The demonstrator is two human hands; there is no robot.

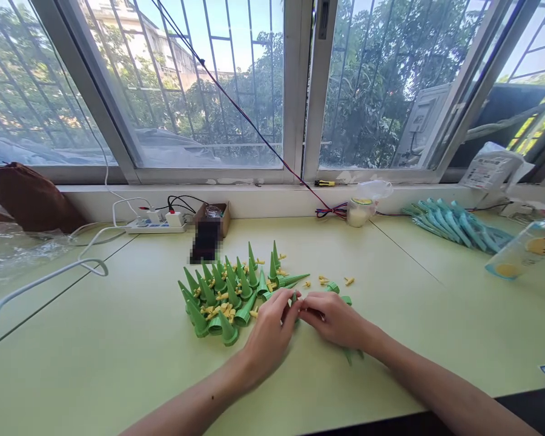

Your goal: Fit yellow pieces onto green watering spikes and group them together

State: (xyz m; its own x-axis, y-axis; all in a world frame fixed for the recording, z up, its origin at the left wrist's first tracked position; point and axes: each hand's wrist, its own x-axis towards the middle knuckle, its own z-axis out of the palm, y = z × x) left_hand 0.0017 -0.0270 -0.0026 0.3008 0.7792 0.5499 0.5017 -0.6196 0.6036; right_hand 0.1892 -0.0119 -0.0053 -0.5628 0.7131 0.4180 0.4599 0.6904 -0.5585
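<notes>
My left hand (272, 321) is closed around a green plastic cone (295, 297), whose tip shows between thumb and fingers. Against that tip my right hand (333, 316) pinches with thumb and forefinger; whatever it grips is hidden. Just left of my hands stands a dense group of green cones (228, 330), most upright and some lying over. Small yellow plastic pieces (226, 311) are scattered among them. Beyond the right hand lie a few loose yellow pieces (349, 281) and green cones (332, 287). More green tips (347, 356) poke out below the right wrist.
Toward the window are a power strip (157, 226), a small cardboard box (226, 219) with a blurred dark object before it, and a jar (358, 213). At right lie teal plastic pieces (454, 224) and a clear bottle (527, 248). A white cable (40, 281) loops over the left side.
</notes>
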